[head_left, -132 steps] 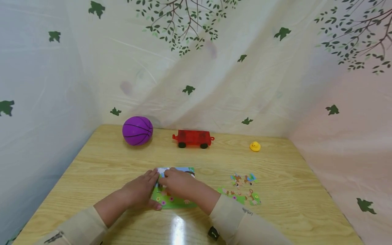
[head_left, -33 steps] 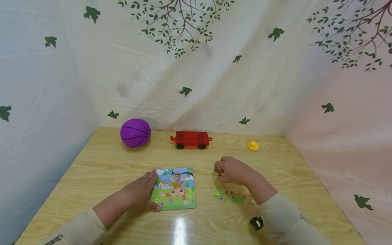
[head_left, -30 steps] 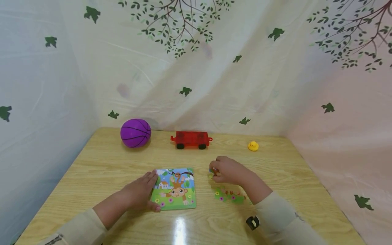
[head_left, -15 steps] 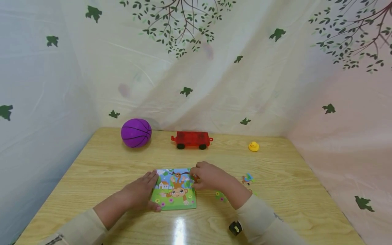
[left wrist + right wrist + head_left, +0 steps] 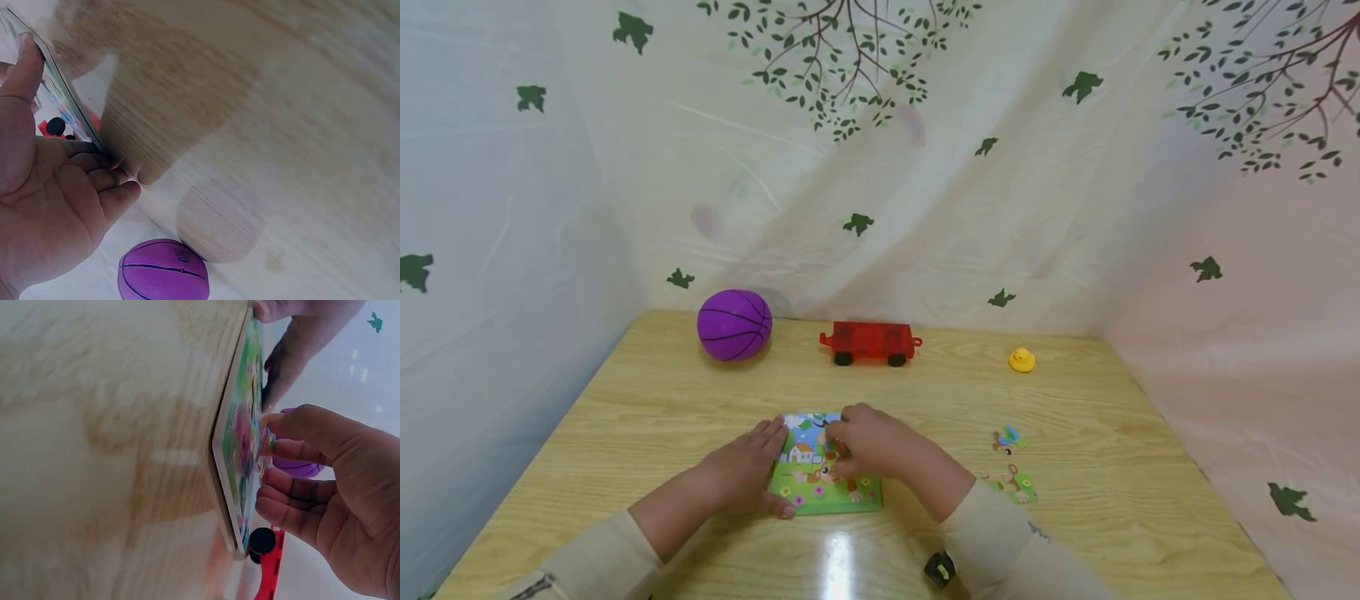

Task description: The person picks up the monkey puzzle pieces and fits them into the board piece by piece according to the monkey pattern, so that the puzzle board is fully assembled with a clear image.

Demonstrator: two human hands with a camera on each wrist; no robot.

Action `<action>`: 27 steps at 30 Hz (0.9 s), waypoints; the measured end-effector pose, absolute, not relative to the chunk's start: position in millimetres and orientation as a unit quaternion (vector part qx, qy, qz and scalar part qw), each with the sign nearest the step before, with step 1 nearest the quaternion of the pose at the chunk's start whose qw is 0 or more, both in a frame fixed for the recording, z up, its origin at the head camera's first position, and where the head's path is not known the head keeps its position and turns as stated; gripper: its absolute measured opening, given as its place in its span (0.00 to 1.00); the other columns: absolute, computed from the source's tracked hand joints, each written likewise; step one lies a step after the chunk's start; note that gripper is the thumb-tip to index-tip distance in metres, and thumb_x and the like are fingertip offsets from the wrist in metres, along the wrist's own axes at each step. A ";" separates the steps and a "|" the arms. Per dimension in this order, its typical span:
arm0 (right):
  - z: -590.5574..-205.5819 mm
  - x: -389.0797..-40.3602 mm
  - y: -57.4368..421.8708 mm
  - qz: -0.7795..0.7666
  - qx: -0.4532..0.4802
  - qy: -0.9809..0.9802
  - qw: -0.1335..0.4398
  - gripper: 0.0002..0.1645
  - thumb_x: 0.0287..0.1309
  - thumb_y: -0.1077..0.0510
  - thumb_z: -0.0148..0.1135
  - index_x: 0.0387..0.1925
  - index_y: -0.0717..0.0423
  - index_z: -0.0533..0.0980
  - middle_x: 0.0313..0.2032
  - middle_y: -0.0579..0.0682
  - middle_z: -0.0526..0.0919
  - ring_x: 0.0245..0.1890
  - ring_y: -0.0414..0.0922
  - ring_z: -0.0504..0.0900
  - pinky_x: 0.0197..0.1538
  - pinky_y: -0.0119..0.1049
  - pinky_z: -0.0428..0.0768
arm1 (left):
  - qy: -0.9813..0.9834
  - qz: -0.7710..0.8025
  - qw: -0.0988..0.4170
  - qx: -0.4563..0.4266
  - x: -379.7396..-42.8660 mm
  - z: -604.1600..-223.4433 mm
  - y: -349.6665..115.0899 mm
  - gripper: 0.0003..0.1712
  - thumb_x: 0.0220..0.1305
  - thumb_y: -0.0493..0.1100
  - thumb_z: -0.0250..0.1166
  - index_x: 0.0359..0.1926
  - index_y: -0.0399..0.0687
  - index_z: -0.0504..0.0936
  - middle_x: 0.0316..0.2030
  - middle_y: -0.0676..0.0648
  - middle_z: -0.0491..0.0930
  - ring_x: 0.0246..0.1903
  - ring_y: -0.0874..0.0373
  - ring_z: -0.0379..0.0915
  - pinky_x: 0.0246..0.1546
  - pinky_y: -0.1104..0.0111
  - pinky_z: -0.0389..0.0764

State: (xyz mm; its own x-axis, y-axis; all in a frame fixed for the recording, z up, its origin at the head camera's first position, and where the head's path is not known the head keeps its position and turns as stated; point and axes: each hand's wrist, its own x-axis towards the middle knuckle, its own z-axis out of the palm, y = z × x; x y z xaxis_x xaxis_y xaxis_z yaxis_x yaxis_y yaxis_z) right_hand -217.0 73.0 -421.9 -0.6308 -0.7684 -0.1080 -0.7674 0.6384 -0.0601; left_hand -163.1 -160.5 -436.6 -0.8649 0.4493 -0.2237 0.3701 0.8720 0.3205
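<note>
On the bench, clear of its back edge, my straight-fingered left hand braces the picture board; my right hand pinches a puzzle piece above it, probably placing; careful aligning seems needed.

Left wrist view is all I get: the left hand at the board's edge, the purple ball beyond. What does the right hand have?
Observer: The right hand pinches a puzzle piece at the picture side of the board; I can't tell whether the piece touches it.
Operator: Any other pieces about?
Observer: Yes, loose pieces lie on the table, to the right of the board.
Operator: And anything beyond those?
Observer: A yellow duck sits farther back on the same side, well apart from them.
</note>
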 end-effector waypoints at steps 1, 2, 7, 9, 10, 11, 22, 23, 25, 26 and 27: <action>-423.6 -217.1 70.5 -0.002 -0.424 0.903 0.065 0.19 0.54 0.41 0.69 0.44 0.42 0.79 0.33 0.40 0.71 0.34 0.38 0.69 0.34 0.28 0.73 | 0.956 0.135 0.147 0.214 -162.7 -436.5 -160.6 0.70 0.44 0.71 0.72 0.74 0.30 0.52 0.75 0.33 0.48 0.74 0.35 0.44 0.73 0.46 0.55; -425.2 -217.4 68.1 -0.003 -0.420 0.905 0.070 0.18 0.54 0.41 0.69 0.44 0.42 0.79 0.33 0.40 0.71 0.34 0.38 0.69 0.34 0.28 0.73 | 0.957 0.134 0.146 0.214 -162.5 -436.9 -160.8 0.70 0.44 0.71 0.72 0.74 0.30 0.52 0.75 0.33 0.48 0.74 0.35 0.44 0.73 0.47 0.55; -430.0 -218.1 60.2 -0.001 -0.400 0.913 0.085 0.15 0.56 0.45 0.68 0.43 0.43 0.78 0.34 0.40 0.71 0.37 0.40 0.70 0.38 0.31 0.74 | 0.957 0.133 0.145 0.213 -162.5 -437.0 -160.7 0.69 0.45 0.71 0.72 0.74 0.30 0.52 0.75 0.33 0.48 0.74 0.35 0.44 0.73 0.47 0.55; -430.1 -217.7 57.6 0.003 -0.395 0.915 0.085 0.13 0.56 0.46 0.68 0.42 0.42 0.78 0.34 0.41 0.71 0.38 0.40 0.70 0.38 0.32 0.75 | 0.957 0.131 0.145 0.214 -162.4 -436.7 -160.8 0.69 0.45 0.71 0.72 0.74 0.30 0.52 0.75 0.33 0.47 0.74 0.35 0.44 0.73 0.47 0.55; -430.3 -217.6 56.4 0.006 -0.395 0.915 0.082 0.12 0.56 0.46 0.68 0.40 0.42 0.77 0.34 0.41 0.71 0.38 0.41 0.71 0.39 0.32 0.75 | 0.957 0.131 0.146 0.214 -162.3 -436.5 -160.9 0.69 0.45 0.71 0.72 0.74 0.31 0.52 0.75 0.33 0.47 0.74 0.35 0.44 0.73 0.47 0.55; -430.3 -217.5 55.0 0.010 -0.397 0.914 0.078 0.11 0.56 0.47 0.68 0.39 0.42 0.77 0.33 0.41 0.72 0.38 0.41 0.71 0.38 0.32 0.76 | 0.957 0.129 0.147 0.213 -162.2 -436.6 -161.1 0.69 0.45 0.71 0.72 0.74 0.31 0.52 0.75 0.33 0.47 0.74 0.35 0.44 0.73 0.47 0.55; -428.7 -210.3 41.8 0.039 -0.386 0.920 0.062 0.13 0.57 0.45 0.68 0.41 0.44 0.80 0.38 0.46 0.79 0.38 0.43 0.75 0.43 0.35 0.80 | 0.956 0.133 0.143 0.219 -162.4 -438.9 -162.7 0.69 0.45 0.71 0.71 0.73 0.30 0.53 0.75 0.32 0.46 0.74 0.34 0.44 0.73 0.46 0.55; -428.6 -209.4 40.3 0.043 -0.382 0.921 0.065 0.14 0.57 0.44 0.68 0.43 0.44 0.81 0.40 0.47 0.80 0.39 0.43 0.76 0.46 0.35 0.80 | 0.956 0.133 0.142 0.219 -162.3 -439.0 -162.8 0.69 0.45 0.71 0.71 0.73 0.30 0.53 0.75 0.32 0.46 0.74 0.34 0.44 0.73 0.46 0.55; -428.8 -207.8 38.1 0.050 -0.374 0.923 0.070 0.17 0.58 0.43 0.67 0.47 0.44 0.81 0.44 0.48 0.80 0.43 0.44 0.77 0.51 0.36 0.81 | 0.956 0.133 0.139 0.220 -162.4 -439.0 -162.7 0.69 0.45 0.71 0.71 0.73 0.29 0.53 0.75 0.32 0.47 0.74 0.34 0.45 0.73 0.46 0.55; -429.0 -207.1 37.6 0.054 -0.372 0.924 0.072 0.19 0.59 0.42 0.67 0.49 0.44 0.81 0.45 0.49 0.80 0.45 0.45 0.77 0.53 0.37 0.80 | 0.956 0.133 0.139 0.222 -162.5 -438.9 -162.7 0.69 0.45 0.70 0.71 0.73 0.29 0.53 0.75 0.31 0.47 0.74 0.34 0.45 0.73 0.46 0.55; -428.9 -206.6 37.4 0.056 -0.371 0.924 0.072 0.19 0.59 0.42 0.67 0.50 0.43 0.81 0.46 0.49 0.80 0.45 0.45 0.77 0.53 0.37 0.80 | 0.956 0.133 0.139 0.223 -162.6 -438.6 -162.6 0.69 0.46 0.70 0.71 0.73 0.29 0.53 0.75 0.31 0.47 0.74 0.34 0.45 0.73 0.46 0.55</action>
State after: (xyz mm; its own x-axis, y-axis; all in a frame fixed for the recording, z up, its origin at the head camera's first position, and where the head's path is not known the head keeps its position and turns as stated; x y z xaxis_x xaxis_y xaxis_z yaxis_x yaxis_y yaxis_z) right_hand -206.6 37.4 -428.9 -0.7140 -0.6780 -0.1747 -0.6941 0.7182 0.0499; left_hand -162.6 -162.6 -438.6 -0.8618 0.4633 -0.2063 0.3895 0.8652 0.3158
